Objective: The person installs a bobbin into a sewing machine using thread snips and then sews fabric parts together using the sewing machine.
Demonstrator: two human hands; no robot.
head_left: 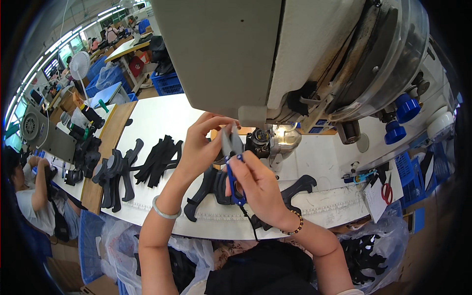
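Note:
Small blue-handled thread snips [236, 184] are in my right hand [260, 184], with the metal blades pointing up beside the fingers of my left hand [204, 140]. A dark cord hangs from the handle. The left hand is raised under the sewing machine head [221, 54], thumb and fingers pinched together; what they hold is too small to make out. Below my hands, dark grey curved padded pieces [212, 187] lie on the white sewing table [162, 115], and another curved piece [299, 187] lies just right of my right hand.
To the left lie black fabric strips [158, 160] and a stack of curved pieces [117, 174]. Red-handled scissors [387, 192] rest on paper at the right. Plastic-lined bins [93, 243] stand below the table edge. A co-worker [37, 199] sits at far left.

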